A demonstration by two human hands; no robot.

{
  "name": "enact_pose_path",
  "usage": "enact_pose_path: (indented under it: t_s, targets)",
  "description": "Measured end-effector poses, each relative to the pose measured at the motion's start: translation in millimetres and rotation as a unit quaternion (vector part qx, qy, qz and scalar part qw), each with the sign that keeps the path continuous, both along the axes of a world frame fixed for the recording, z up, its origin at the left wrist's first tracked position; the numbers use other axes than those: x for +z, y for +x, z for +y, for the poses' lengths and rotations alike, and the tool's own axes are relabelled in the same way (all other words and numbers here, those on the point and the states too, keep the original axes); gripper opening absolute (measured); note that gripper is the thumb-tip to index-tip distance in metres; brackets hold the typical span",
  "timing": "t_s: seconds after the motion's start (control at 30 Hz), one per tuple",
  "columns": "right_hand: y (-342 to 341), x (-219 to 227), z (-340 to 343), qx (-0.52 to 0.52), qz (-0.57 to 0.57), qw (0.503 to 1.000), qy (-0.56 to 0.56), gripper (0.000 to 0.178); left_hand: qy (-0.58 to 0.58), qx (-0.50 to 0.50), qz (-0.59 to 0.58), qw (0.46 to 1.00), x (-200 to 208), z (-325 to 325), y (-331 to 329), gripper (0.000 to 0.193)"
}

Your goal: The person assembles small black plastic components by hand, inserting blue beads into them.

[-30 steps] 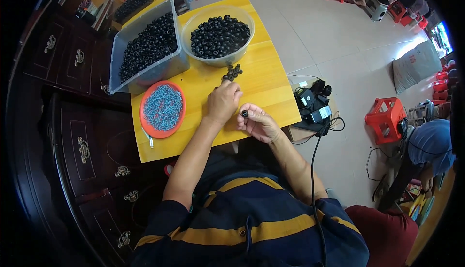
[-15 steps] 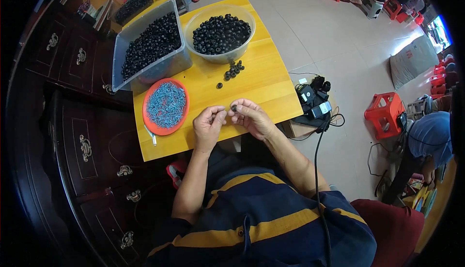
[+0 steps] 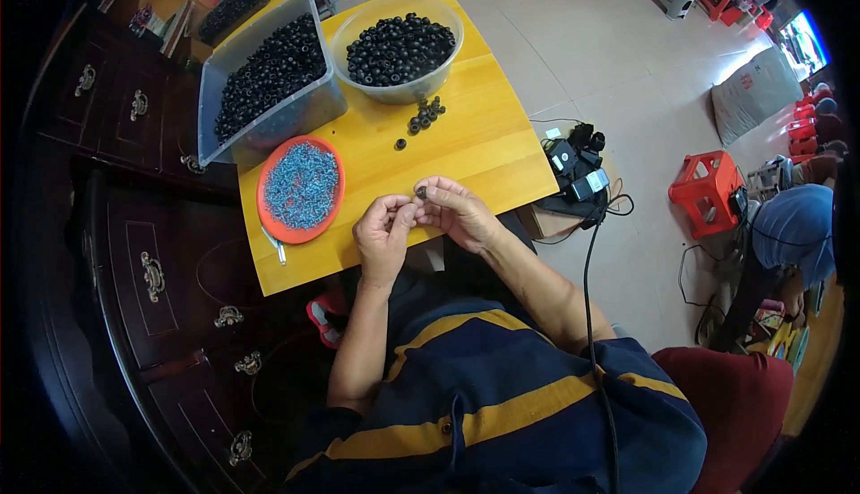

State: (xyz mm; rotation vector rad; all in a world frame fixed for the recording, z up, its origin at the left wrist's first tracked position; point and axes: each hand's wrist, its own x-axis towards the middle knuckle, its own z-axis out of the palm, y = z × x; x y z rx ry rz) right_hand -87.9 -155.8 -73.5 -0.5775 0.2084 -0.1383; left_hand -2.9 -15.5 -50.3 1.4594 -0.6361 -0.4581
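Pinched between the thumb and fingers of my right hand (image 3: 464,218) is a small round black plastic piece (image 3: 421,193). My left hand (image 3: 383,236) touches or nearly touches it, thumb and index finger pressed together; whatever those fingers hold is too small to make out. Both hands hover over the near edge of the yellow table (image 3: 484,149). Left of them sits an orange-red plate (image 3: 303,239) heaped with small blue-silver screw-like pieces (image 3: 301,185). Beyond the hands lie one loose black piece (image 3: 400,145) and a little cluster of similar pieces (image 3: 425,116).
A clear rectangular bin (image 3: 309,107) and a round clear tub (image 3: 394,94), both full of black pieces, stand at the back. Dark wooden drawers (image 3: 166,297) flank the left. Black adapters with cables (image 3: 578,176) and a red stool (image 3: 703,194) are at right. Other people sit farther off.
The view has shifted slightly, so the table sits a little higher and more to the left. My hands have drawn closer together, the black piece still in my right fingers.
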Motion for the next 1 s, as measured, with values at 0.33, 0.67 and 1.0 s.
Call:
enact_pose_path:
  t_s: [0.33,0.67,1.0]
  targets:
    - [5,-6,6,0.004,-0.004,1.000,0.007,0.020,-0.016,0.028,0.012,0.999,-2,6,-2,0.016]
    - [8,-12,7,0.004,0.004,1.000,0.019,0.021,-0.004,0.042,-0.056,0.998,-6,8,1,0.015]
    - [8,-13,8,0.015,-0.008,1.000,0.010,0.020,0.007,0.031,0.044,0.999,-3,14,6,0.016]
